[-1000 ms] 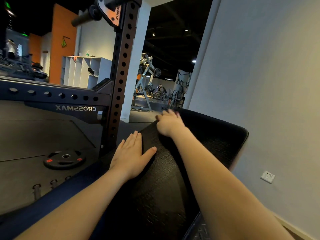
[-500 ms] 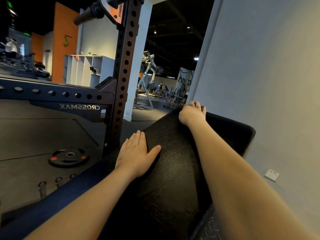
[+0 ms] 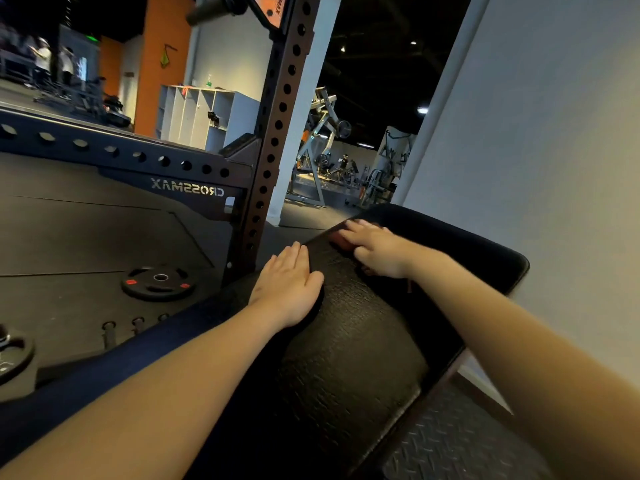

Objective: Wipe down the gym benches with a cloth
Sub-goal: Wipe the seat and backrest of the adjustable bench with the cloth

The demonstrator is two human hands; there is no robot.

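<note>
A black textured bench pad (image 3: 349, 344) runs away from me toward the wall. My left hand (image 3: 289, 289) lies flat on the pad's left edge, fingers straight and together. Farther up the pad, my right hand (image 3: 375, 249) presses down on a small reddish cloth (image 3: 341, 241). The fingers are spread fairly flat over the cloth, and only its edges show from under the palm and fingers.
A perforated rack upright (image 3: 273, 133) and a crossbar marked CROSSMAX (image 3: 187, 190) stand just left of the bench. A black weight plate (image 3: 157, 282) lies on the rubber floor. A grey wall (image 3: 554, 150) runs close along the right. Machines stand in the far room.
My right hand has slid back from the pad's far right corner toward the left and nearer to me, with the cloth under it. My left hand stays planted on the left edge.
</note>
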